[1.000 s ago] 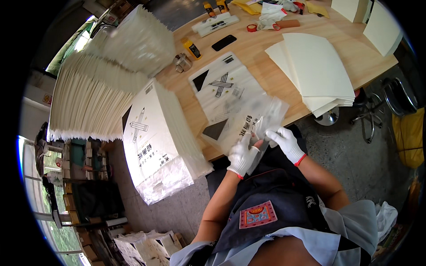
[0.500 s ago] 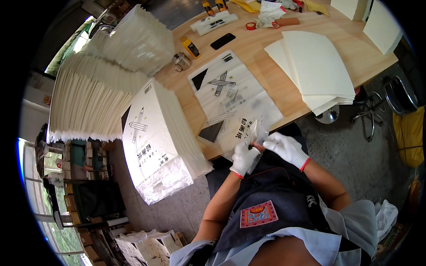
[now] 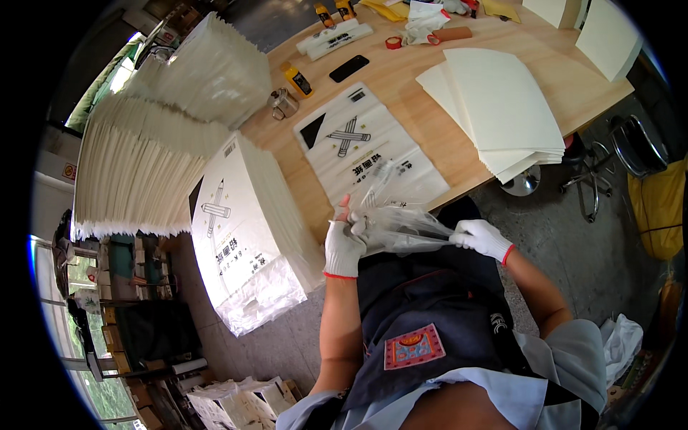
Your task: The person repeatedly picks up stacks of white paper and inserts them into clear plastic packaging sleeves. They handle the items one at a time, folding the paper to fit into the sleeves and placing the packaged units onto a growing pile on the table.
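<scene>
One left hand point(image 3: 342, 247): in a white knitted glove with a red cuff, at the left end of the plastic; a bare fingertip points up, but the other fingers are partly hidden in the film, so I cannot tell how tightly they close.
Right hand point(image 3: 481, 240): gloved alike, its fingers closed narrow on the gathered right end of the plastic.
Clear plastic bag point(image 3: 412, 233): crumpled and stretched between the two hands, above the bench's near edge and in front of the dark apron point(image 3: 423, 301).
Printed package point(image 3: 351, 136): flat on the bench point(image 3: 401, 82), crossed pencils showing, its near part behind the clear film.
Tall printed stack point(image 3: 229, 229): left of the left hand, glossy film at its near end.
White sheets point(image 3: 509, 107): a loosely fanned pile on the right, partly past the edge.
Beyond the package: a metal cup point(image 3: 284, 104), a yellow bottle point(image 3: 297, 80) and a black phone point(image 3: 350, 69), all near one another.
Farther off: a red tape roll point(image 3: 393, 43).
</scene>
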The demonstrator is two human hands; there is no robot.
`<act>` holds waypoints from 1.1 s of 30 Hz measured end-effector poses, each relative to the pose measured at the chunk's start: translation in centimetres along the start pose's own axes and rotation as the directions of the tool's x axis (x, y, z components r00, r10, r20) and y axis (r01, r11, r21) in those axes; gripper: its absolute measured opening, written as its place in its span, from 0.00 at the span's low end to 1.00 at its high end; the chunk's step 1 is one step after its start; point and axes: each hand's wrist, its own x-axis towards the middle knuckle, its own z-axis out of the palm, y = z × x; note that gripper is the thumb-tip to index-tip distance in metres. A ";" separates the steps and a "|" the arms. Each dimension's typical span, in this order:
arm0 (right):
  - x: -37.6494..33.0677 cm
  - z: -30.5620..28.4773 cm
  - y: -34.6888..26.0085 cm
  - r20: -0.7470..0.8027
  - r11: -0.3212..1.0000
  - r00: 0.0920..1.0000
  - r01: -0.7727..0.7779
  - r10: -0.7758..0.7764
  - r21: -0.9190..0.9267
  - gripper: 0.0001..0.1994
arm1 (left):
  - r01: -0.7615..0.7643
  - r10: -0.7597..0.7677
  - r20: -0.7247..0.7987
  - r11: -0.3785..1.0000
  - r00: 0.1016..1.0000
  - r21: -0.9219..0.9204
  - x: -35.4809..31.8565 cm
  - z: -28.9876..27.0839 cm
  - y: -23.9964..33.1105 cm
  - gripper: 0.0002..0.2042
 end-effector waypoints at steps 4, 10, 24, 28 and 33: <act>-1.8 -1.3 -1.9 -0.268 0.929 0.935 0.131 -0.232 -0.347 0.15 | -0.330 0.237 0.230 0.691 0.944 0.642 -0.8 0.3 -1.0 0.13; 0.4 1.2 -9.7 -0.235 0.812 0.780 0.530 -0.579 -0.244 0.13 | -0.506 0.311 0.455 0.102 0.834 0.857 -3.7 6.4 -4.6 0.11; 4.7 0.3 -12.5 -0.016 0.888 0.889 0.456 -0.458 -0.063 0.14 | -0.719 0.159 0.781 -0.315 0.604 0.619 -4.7 5.7 -8.7 0.13; 4.6 -3.1 -7.6 -0.295 0.806 0.822 0.293 -0.487 -0.515 0.11 | -0.518 0.351 0.492 -0.022 0.797 0.855 -1.7 -0.9 -6.3 0.12; 5.2 -11.0 -3.4 -0.539 0.641 0.666 -0.117 -0.516 -0.759 0.10 | -0.461 0.272 0.412 0.150 0.870 0.874 -1.0 -1.3 -7.0 0.12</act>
